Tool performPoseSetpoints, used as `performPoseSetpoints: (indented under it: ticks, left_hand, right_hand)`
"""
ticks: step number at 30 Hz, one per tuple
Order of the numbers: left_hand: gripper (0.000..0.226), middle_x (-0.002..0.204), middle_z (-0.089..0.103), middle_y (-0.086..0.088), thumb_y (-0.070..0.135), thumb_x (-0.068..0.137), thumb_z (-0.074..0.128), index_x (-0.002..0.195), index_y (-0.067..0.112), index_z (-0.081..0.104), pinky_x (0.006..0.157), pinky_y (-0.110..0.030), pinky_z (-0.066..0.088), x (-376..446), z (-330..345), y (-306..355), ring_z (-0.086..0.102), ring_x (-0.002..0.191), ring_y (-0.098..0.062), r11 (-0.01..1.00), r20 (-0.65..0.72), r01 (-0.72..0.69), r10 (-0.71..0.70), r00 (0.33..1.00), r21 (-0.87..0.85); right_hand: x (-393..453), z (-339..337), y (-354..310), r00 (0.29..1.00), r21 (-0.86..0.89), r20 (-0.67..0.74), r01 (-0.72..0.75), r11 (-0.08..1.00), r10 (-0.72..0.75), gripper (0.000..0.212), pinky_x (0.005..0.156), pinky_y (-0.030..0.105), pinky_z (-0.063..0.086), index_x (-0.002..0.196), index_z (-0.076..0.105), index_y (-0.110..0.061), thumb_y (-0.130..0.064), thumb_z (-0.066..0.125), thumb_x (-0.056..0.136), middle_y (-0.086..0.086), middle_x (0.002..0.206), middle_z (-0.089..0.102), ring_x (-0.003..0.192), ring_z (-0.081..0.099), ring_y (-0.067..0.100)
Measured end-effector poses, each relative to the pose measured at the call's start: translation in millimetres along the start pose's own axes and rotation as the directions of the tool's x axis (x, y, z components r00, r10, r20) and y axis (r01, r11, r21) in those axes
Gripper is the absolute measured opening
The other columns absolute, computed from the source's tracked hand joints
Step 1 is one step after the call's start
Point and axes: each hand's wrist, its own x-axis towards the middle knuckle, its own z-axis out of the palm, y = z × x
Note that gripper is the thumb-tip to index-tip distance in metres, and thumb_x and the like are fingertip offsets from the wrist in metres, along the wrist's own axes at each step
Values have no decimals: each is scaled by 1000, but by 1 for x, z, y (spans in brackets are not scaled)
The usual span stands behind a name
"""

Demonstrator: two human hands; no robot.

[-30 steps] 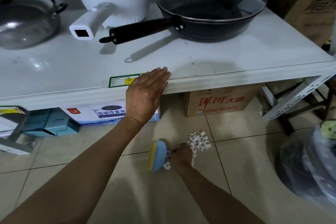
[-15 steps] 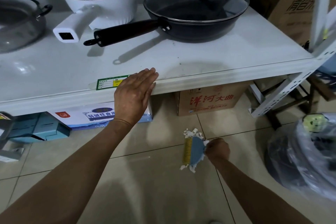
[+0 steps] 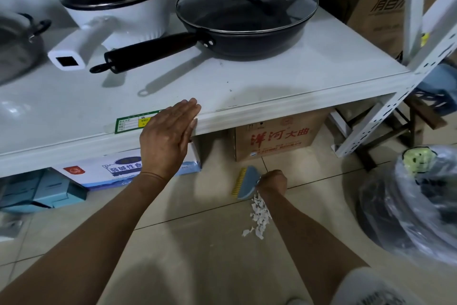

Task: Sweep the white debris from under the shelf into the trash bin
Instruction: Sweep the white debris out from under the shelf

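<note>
Tiled floor (image 3: 197,243) below the shelf (image 3: 247,111): white debris (image 3: 259,215) is gathered by a brush (image 3: 247,182) gripped in the right hand (image 3: 273,181); left hand (image 3: 168,141) laid flat, empty; a push toward the trash bin (image 3: 415,205) is judged next

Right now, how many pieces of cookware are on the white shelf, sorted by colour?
White saucepan with glass lid: 1
Black frying pan with glass lid: 1
Silver steel pot at the left edge: 1
Total on the white shelf: 3
</note>
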Motion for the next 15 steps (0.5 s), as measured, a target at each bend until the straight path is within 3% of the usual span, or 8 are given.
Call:
performPoseSetpoints:
  ticks: [4,8,12,15]
  left_hand:
    - [29,132,61,4,24,100,52,126,20,63,101,-31,49,0,1,-1,58,123,-11,1000,-3,-5,5,1000,-6]
    - [29,132,61,4,24,100,53,127,20,63,102,-30,46,-1,2,0,58,123,-11,1000,4,0,0,1000,3]
    - [29,132,61,2,24,100,51,127,19,63,102,-32,48,0,-1,1,58,123,-12,1000,12,-2,2,1000,-8]
    - [30,132,62,2,25,101,49,127,19,62,102,-32,47,1,-2,3,58,123,-13,1000,19,18,-18,1000,-6]
  right_hand:
    - [11,-26,22,995,-11,-54,-87,996,86,31,80,35,59,98,68,0,-20,76,75,18,103,72,95,69,31]
    - [7,-54,43,987,-29,-54,-151,988,149,35,76,30,58,95,73,-4,-24,83,68,12,97,74,90,72,25]
    - [-8,-59,48,995,-36,70,-64,997,67,23,77,34,61,80,77,-4,-12,87,60,11,82,76,82,73,20]
    - [-25,-48,51,964,-95,230,154,983,-129,14,75,39,61,74,77,-5,-1,79,61,14,81,77,78,74,23]
